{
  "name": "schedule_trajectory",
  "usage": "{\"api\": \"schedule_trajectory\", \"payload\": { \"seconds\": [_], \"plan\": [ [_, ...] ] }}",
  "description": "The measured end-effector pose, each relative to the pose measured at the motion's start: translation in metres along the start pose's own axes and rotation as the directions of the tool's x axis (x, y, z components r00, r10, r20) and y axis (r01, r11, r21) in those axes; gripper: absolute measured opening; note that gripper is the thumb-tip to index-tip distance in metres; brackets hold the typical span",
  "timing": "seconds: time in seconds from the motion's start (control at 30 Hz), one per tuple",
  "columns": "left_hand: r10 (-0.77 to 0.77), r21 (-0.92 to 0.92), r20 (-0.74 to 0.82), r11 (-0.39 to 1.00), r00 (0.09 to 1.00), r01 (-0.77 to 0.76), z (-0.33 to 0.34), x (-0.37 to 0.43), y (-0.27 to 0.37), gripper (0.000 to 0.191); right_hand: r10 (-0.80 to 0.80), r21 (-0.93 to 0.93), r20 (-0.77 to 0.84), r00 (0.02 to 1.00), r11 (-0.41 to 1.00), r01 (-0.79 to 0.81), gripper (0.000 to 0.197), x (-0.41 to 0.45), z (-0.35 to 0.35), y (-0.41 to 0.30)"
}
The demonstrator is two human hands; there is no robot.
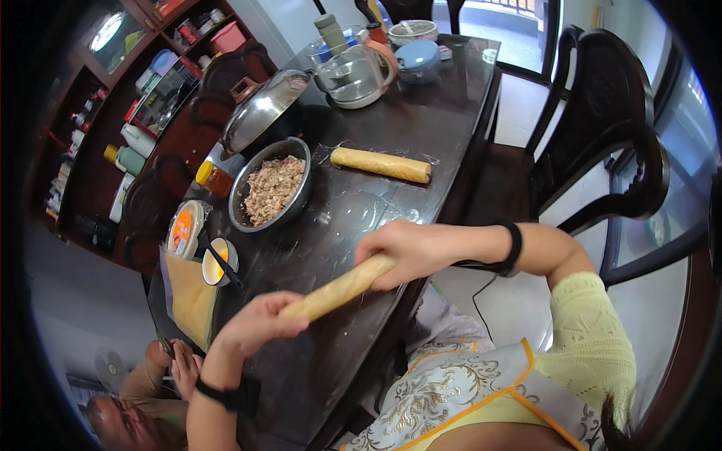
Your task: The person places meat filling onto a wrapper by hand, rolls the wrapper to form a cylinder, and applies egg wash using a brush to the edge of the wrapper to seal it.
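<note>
My left hand and my right hand each grip one end of a pale yellow filled roll, held aslant above the dark table near its front edge. A second yellow roll lies on the tabletop beyond my right hand. Left of that roll is a metal bowl of minced filling. A small white bowl with yellow liquid, probably beaten egg, has a dark-handled utensil across it. Flat yellow wrapper sheets lie at the table's left edge, beyond my left hand.
A large lidded pan, a glass pitcher and a blue-lidded container stand farther back. A yellow-capped jar and a round package are at the left. Another person sits at lower left. Carved wooden chairs flank the table.
</note>
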State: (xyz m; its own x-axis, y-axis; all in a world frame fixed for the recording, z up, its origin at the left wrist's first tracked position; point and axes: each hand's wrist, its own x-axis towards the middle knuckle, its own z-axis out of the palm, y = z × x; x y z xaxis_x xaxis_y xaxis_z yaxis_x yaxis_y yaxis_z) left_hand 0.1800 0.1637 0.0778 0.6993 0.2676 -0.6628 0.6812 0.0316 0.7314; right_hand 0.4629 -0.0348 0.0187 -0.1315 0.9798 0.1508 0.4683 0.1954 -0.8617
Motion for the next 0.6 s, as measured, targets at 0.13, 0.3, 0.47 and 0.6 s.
{"api": "schedule_trajectory", "payload": {
  "seconds": [0.13, 0.3, 0.47, 0.6],
  "plan": [
    [0.045, -0.165, 0.070, 0.986, 0.997, -0.033, 0.008, 0.083, 0.049, 0.036, 0.085, -0.032, -0.307, 0.948, 0.994, -0.100, 0.037, -0.051, -0.033, 0.017],
    [0.125, -0.271, -0.114, 0.951, 0.986, -0.152, 0.022, 0.167, 0.092, 0.031, 0.208, 0.015, -0.508, 0.836, 0.973, -0.232, 0.033, -0.070, -0.041, 0.034],
    [0.131, -0.307, -0.319, 0.923, 0.939, -0.233, 0.028, 0.222, 0.109, 0.023, 0.042, -0.180, -0.660, 0.750, 0.961, -0.212, 0.037, -0.049, -0.035, 0.053],
    [0.089, -0.213, -0.456, 0.955, 0.886, -0.205, 0.019, 0.244, 0.123, 0.017, -0.014, -0.261, -0.702, 0.712, 0.935, -0.239, 0.036, -0.028, -0.027, 0.061]
  ]
}}
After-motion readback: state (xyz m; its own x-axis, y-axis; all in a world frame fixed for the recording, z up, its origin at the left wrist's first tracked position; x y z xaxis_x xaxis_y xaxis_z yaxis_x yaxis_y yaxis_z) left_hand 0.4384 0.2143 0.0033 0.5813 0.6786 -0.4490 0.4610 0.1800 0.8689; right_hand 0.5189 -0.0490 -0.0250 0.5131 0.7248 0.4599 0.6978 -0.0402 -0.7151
